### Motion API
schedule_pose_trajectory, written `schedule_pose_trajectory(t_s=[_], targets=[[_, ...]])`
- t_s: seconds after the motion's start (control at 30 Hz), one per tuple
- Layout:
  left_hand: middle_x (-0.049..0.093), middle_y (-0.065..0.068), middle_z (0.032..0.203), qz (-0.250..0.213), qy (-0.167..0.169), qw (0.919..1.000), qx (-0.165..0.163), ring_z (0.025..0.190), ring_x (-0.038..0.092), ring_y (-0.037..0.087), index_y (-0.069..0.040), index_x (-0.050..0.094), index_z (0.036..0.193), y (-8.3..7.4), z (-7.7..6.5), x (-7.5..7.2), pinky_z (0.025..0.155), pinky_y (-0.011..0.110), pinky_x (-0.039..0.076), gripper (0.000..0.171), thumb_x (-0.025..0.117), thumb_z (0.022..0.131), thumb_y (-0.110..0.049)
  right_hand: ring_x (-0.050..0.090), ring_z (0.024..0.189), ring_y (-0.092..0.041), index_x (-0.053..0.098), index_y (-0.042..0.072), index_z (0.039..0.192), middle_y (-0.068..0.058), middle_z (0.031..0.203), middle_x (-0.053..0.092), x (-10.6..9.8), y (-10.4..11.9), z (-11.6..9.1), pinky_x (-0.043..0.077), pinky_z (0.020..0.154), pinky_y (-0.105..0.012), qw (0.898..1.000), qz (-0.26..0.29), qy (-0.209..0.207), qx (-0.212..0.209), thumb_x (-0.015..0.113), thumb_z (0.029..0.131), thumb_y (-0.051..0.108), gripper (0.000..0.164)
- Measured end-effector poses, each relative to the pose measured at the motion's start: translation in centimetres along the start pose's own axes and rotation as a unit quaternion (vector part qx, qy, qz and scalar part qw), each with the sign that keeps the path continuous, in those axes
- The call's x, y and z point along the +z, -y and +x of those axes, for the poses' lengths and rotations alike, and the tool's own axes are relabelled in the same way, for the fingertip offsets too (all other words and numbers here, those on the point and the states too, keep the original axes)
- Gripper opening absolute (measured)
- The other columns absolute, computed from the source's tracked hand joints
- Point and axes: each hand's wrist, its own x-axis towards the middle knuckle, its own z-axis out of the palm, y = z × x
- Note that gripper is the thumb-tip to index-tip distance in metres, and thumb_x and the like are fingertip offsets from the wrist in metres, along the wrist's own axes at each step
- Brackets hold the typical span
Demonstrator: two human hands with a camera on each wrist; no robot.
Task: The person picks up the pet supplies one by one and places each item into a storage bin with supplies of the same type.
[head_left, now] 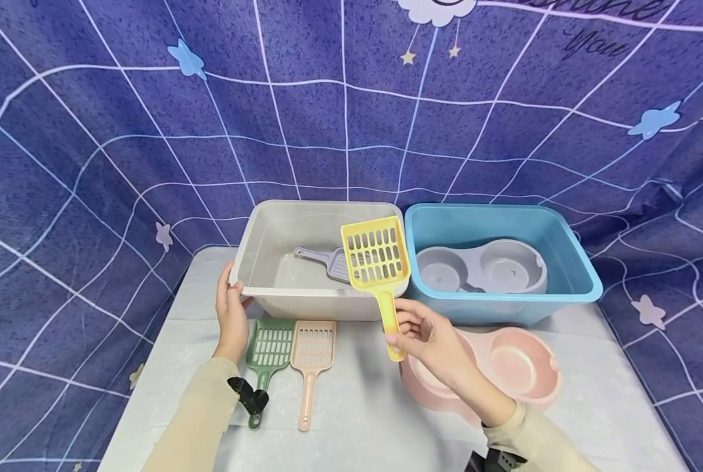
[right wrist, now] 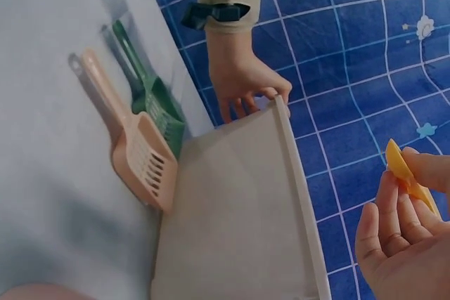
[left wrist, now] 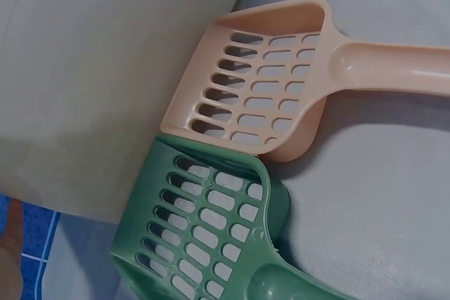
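Observation:
My right hand [head_left: 430,334] pinches the handle of a yellow litter scoop [head_left: 380,255], its slotted head raised over the front right corner of a grey litter box [head_left: 322,305]. In the right wrist view the handle's yellow end [right wrist: 399,163] shows between thumb and fingers. My left hand [head_left: 232,314] grips that box's front left corner, thumb near the rim. Inside the box lies a purple-grey scoop [head_left: 327,261], partly hidden behind the yellow one. On the table before the box, a green scoop [left wrist: 204,223] and a peach scoop [left wrist: 260,82] lie side by side.
To the right stands a blue litter box [head_left: 504,303] with a grey double bowl [head_left: 475,265] inside. A pink double bowl [head_left: 528,367] sits before it, partly covered by my right hand and forearm. A blue patterned cloth [head_left: 327,118] hangs behind the white table [head_left: 363,419].

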Motion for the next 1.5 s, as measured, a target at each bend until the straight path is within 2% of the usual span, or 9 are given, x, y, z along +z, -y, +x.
schedule_pose_trajectory(t_s=[0.1, 0.33, 0.5, 0.8, 1.0, 1.23, 1.33, 1.5], targets=[[0.040, 0.012, 0.148, 0.002, 0.000, 1.0000, -0.002, 0.126, 0.042, 0.029, -0.016, 0.030, 0.156, 0.1, 0.0, -0.1, 0.102, 0.041, 0.038, 0.053, 0.028, 0.103, -0.012, 0.061, 0.083, -0.013, 0.055, -0.007, 0.130, -0.020, 0.099, 0.066, 0.2, 0.1, 0.5, 0.050, 0.075, -0.022, 1.000, 0.006, -0.004, -0.001, 0.073, 0.082, -0.008, 0.051], [0.040, 0.011, 0.149, 0.002, 0.003, 1.0000, -0.005, 0.130, 0.040, 0.034, -0.019, 0.031, 0.155, 0.3, 0.0, -0.1, 0.103, 0.042, 0.038, 0.054, 0.029, 0.102, -0.012, 0.061, 0.082, -0.013, 0.056, -0.006, 0.131, -0.018, 0.099, 0.067, 0.2, 0.3, 1.6, 0.050, 0.075, -0.021, 1.000, 0.002, -0.015, 0.008, 0.073, 0.083, -0.008, 0.051], [0.041, 0.013, 0.148, -0.001, 0.002, 1.0000, -0.005, 0.128, 0.041, 0.034, -0.018, 0.031, 0.156, 0.2, -0.2, -0.1, 0.101, 0.038, 0.039, 0.053, 0.028, 0.103, -0.012, 0.062, 0.083, -0.013, 0.056, -0.007, 0.131, -0.018, 0.098, 0.067, 0.3, 0.1, 2.5, 0.051, 0.076, -0.021, 1.000, 0.006, -0.013, 0.007, 0.072, 0.082, -0.009, 0.052], [0.037, 0.012, 0.151, 0.013, 0.000, 0.9999, -0.008, 0.131, 0.039, 0.035, -0.012, 0.027, 0.157, 0.2, -0.6, -0.1, 0.102, 0.041, 0.037, 0.054, 0.028, 0.102, -0.011, 0.061, 0.085, -0.014, 0.051, -0.010, 0.137, -0.019, 0.102, 0.067, 0.0, 0.8, 4.2, 0.053, 0.075, -0.021, 0.999, -0.013, 0.020, 0.030, 0.071, 0.083, -0.008, 0.057], [0.038, 0.017, 0.150, -0.012, -0.003, 0.9999, 0.005, 0.130, 0.039, 0.038, -0.009, 0.028, 0.156, 0.1, 0.0, 0.3, 0.099, 0.038, 0.038, 0.054, 0.028, 0.102, -0.009, 0.061, 0.085, -0.014, 0.051, -0.010, 0.137, -0.021, 0.104, 0.067, -0.4, 1.2, 5.9, 0.052, 0.075, -0.020, 0.999, -0.035, 0.014, 0.016, 0.071, 0.084, -0.007, 0.056], [0.038, 0.016, 0.150, -0.005, -0.006, 1.0000, -0.001, 0.127, 0.041, 0.034, -0.010, 0.029, 0.156, 0.2, 0.0, 0.3, 0.099, 0.037, 0.039, 0.054, 0.028, 0.102, -0.009, 0.061, 0.083, -0.013, 0.054, -0.009, 0.135, -0.021, 0.101, 0.069, -0.4, 1.1, 7.7, 0.051, 0.074, -0.019, 0.998, -0.058, 0.009, 0.003, 0.072, 0.085, -0.005, 0.054], [0.038, 0.016, 0.150, 0.003, -0.002, 1.0000, 0.002, 0.126, 0.043, 0.029, -0.011, 0.028, 0.156, 0.1, 0.0, 0.3, 0.100, 0.038, 0.038, 0.054, 0.028, 0.102, -0.010, 0.061, 0.082, -0.012, 0.054, -0.008, 0.135, -0.020, 0.101, 0.069, -0.3, 1.1, 8.5, 0.051, 0.073, -0.019, 0.999, -0.049, 0.011, 0.002, 0.072, 0.085, -0.005, 0.053], [0.037, 0.015, 0.150, 0.006, 0.004, 1.0000, -0.003, 0.128, 0.042, 0.031, -0.012, 0.027, 0.157, -0.1, 0.0, 0.1, 0.103, 0.041, 0.037, 0.055, 0.028, 0.102, -0.010, 0.062, 0.081, -0.010, 0.054, -0.009, 0.135, -0.020, 0.101, 0.069, 0.0, 1.2, 9.5, 0.053, 0.073, -0.020, 0.999, -0.036, 0.021, 0.020, 0.071, 0.084, -0.006, 0.053]])
